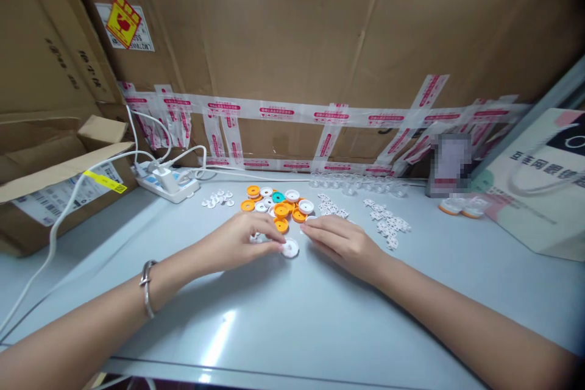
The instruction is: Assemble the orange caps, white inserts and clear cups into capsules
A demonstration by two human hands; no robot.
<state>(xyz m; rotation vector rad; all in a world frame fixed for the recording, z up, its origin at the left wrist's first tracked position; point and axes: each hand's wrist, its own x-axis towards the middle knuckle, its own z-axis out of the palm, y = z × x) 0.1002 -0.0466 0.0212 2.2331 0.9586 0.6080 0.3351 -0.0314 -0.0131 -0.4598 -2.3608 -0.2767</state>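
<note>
My left hand [249, 241], with a bracelet on its wrist, pinches the edge of a white round cap [290, 248] between thumb and forefinger, low over the table. Just right of it, my right hand [345, 244] is closed, its fingers pressed together and pointing left. Whatever its fingertips hold is hidden, though a bit of white shows beside them. Beyond both hands lies a loose pile of orange caps [281, 211], white caps [305, 206] and one teal cap [278, 197]. Small white knobbed pieces [218, 198] lie left of the pile.
Flat white pieces [386, 222] are scattered to the right, with clear cups [359, 183] in a row behind. Two orange-bottomed clear pieces [462, 206] stand farther right, near a printed box [543, 183]. A power strip [169, 183] with cables and an opened carton [68, 177] are left.
</note>
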